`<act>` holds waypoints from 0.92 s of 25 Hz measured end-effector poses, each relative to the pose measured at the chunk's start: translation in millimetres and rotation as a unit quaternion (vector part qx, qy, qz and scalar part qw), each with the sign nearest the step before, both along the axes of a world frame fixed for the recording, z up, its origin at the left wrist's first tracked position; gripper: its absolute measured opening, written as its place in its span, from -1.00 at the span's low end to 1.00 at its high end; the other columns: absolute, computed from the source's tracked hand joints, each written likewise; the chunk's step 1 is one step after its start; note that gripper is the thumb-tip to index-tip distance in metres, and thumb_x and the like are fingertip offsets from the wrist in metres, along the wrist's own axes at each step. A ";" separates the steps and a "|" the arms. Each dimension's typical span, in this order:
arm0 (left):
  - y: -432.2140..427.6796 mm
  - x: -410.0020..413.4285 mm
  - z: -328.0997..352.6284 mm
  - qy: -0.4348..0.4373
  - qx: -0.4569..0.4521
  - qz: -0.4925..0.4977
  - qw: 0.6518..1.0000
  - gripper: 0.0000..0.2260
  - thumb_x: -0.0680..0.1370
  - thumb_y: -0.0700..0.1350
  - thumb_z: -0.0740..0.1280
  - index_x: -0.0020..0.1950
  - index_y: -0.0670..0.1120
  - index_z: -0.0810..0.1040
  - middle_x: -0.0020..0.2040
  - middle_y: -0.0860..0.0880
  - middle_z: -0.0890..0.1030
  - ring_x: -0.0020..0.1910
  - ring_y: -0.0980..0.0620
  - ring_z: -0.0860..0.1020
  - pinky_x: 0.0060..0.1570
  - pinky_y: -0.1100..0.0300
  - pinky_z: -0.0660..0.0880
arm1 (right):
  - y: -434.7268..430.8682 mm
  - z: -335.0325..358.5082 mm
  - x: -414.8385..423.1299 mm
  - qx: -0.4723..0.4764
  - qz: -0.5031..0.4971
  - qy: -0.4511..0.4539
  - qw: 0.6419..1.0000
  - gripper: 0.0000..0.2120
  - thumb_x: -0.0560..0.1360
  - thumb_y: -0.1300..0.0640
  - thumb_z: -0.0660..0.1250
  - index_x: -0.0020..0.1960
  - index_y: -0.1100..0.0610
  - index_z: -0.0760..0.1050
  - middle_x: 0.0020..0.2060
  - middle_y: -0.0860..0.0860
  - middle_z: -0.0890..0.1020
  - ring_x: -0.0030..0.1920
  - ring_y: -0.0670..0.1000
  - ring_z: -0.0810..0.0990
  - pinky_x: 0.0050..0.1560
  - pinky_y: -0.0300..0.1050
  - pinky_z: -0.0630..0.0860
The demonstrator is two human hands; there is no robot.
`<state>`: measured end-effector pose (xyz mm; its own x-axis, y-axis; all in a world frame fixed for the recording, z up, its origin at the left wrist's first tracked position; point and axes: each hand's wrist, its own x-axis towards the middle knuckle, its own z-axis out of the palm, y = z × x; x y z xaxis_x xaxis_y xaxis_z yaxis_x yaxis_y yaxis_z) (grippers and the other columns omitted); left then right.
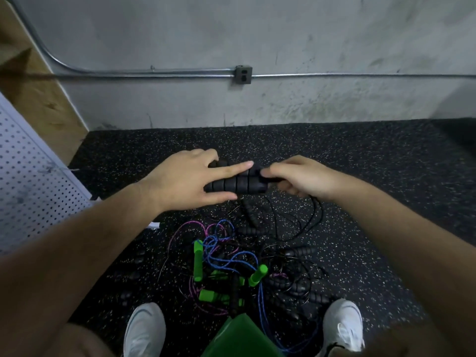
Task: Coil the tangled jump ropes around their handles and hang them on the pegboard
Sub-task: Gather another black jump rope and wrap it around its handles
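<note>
A grey concrete wall (283, 34) backs a dark speckled floor (386, 176), and a white pegboard (31, 176) leans at the far left edge, well apart from the work. On the floor between the person's shoes lies the tangled pile of ropes (231, 266), with blue and pink cords, bright green handles (197, 264) and several black foam ones. Above it, held in the air, are two black handles (239, 185) laid side by side, their long axis running left to right between the hands. The left hand (185, 176) clamps them, thumb beneath and fingers fairly straight across the top. The right hand (306, 176) is curled tight at their right end, though it is not clear whether it grips foam or cord. From there a thin black cord (315, 212) loops down toward the pile. The loose cord leaves on the right hand's side, so that hand seems the one to wind it while the left steadies the pair. The pegboard is nearer the left.
</note>
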<state>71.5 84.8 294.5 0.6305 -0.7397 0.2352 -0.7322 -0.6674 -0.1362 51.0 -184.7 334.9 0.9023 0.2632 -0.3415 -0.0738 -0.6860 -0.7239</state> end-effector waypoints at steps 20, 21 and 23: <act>-12.4 8.8 -15.2 -0.002 -0.006 0.102 0.995 -0.10 0.47 0.49 -0.01 0.66 0.00 -0.08 0.10 -0.05 0.54 0.05 -0.07 0.56 0.04 0.01 0.58 | 6.8 7.7 -28.1 -0.241 0.093 -0.266 0.929 -0.87 0.61 0.04 0.19 -0.01 0.06 0.49 -0.24 -0.06 0.55 -0.28 -0.01 0.54 -0.35 -0.11 0.42; -9.0 9.5 -14.7 0.005 0.002 0.114 0.993 -0.10 0.45 0.50 -0.02 0.65 0.00 -0.04 0.13 -0.04 0.54 0.08 -0.06 0.56 0.07 0.02 0.57 | 4.2 10.3 -30.3 -0.256 0.101 -0.248 0.929 -0.85 0.63 0.03 0.17 -0.01 0.05 0.48 -0.24 -0.06 0.54 -0.29 -0.02 0.53 -0.34 -0.12 0.42; -8.1 8.2 -16.6 0.008 0.026 0.108 0.994 -0.12 0.43 0.52 -0.04 0.63 0.03 0.09 0.13 -0.01 0.53 0.10 -0.05 0.55 0.07 0.04 0.56 | 4.9 14.6 -34.4 -0.297 0.136 -0.275 0.904 -0.82 0.66 -0.02 0.13 -0.01 0.01 0.45 -0.20 -0.08 0.54 -0.23 0.00 0.52 -0.27 -0.10 0.42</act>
<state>79.7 76.7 277.8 0.7794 -0.5972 0.1891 -0.5746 -0.8018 -0.1642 16.7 -179.9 349.5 0.9079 0.4189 -0.0149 0.4156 -0.9043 -0.0975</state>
